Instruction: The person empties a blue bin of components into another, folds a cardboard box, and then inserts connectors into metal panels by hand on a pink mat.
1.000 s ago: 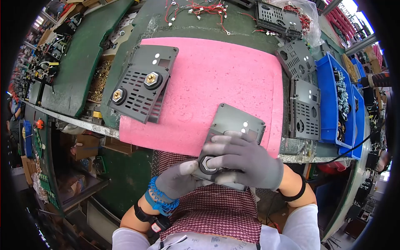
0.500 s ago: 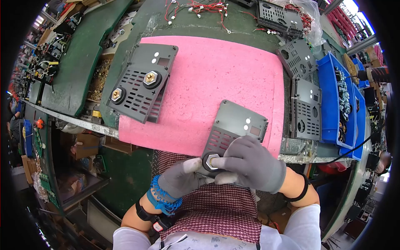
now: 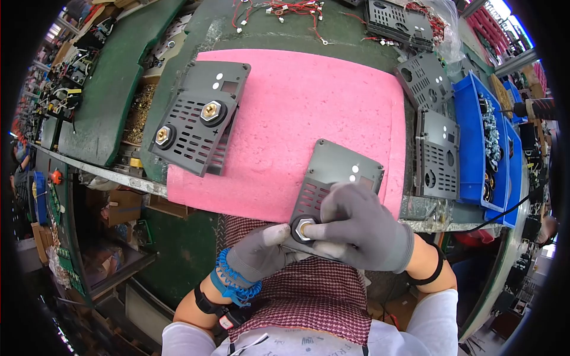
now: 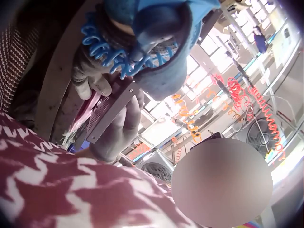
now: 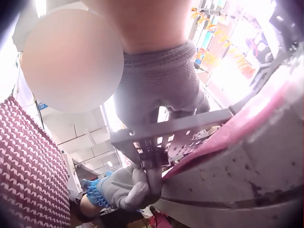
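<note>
"Looking at the hands, what does each one hold?"

"The left hand (image 3: 259, 254) grips the near end of the gray panel (image 3: 338, 161), and the right hand (image 3: 369, 232) has curled fingers pinching the hex nut (image 3: 304, 229) there."

"And where is that panel?"

"Its far end is over the pink mat (image 3: 297, 113) on the bench (image 3: 270, 34), its near end above the checked apron (image 3: 309, 296). Two brass fittings (image 3: 210, 111) stand on another panel (image 3: 199, 89) at the mat's left."
</note>
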`<action>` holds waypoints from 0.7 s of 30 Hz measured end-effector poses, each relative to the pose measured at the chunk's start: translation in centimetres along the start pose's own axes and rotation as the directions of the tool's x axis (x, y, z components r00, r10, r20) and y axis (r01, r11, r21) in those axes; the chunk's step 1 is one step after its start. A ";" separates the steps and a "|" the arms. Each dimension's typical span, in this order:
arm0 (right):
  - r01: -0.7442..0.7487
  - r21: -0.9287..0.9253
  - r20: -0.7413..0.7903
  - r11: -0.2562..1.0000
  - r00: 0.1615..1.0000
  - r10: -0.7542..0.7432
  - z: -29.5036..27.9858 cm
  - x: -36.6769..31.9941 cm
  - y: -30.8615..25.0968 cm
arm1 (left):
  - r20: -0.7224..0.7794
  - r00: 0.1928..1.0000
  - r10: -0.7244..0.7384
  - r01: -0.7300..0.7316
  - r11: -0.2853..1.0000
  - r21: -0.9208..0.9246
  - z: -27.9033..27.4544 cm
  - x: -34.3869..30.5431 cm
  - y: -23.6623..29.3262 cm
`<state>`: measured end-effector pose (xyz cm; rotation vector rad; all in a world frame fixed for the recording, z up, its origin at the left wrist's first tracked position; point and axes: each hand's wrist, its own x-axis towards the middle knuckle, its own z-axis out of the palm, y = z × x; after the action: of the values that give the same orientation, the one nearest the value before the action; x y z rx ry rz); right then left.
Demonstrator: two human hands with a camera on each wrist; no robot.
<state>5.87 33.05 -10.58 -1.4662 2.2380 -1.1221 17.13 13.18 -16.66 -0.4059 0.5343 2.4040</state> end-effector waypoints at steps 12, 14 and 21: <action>-0.012 -0.199 -0.055 0.980 0.998 0.001 -0.6 -0.2 -0.3 | -0.036 0.999 0.005 -0.005 1.000 -0.006 -0.4 0.0 -0.1; -0.026 -0.205 -0.023 0.978 1.000 0.022 -0.8 -0.1 -0.3 | -0.027 1.000 0.013 -0.013 1.000 -0.017 -0.3 0.0 -0.1; 0.050 -0.159 -0.237 0.986 0.968 -0.087 -1.6 -1.4 0.7 | 0.031 0.999 0.034 -0.036 0.998 0.059 0.1 0.5 -0.4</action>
<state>5.13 35.11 -10.25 -1.5492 2.5051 -1.2376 17.01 13.76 -16.85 -0.3365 0.6025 2.4172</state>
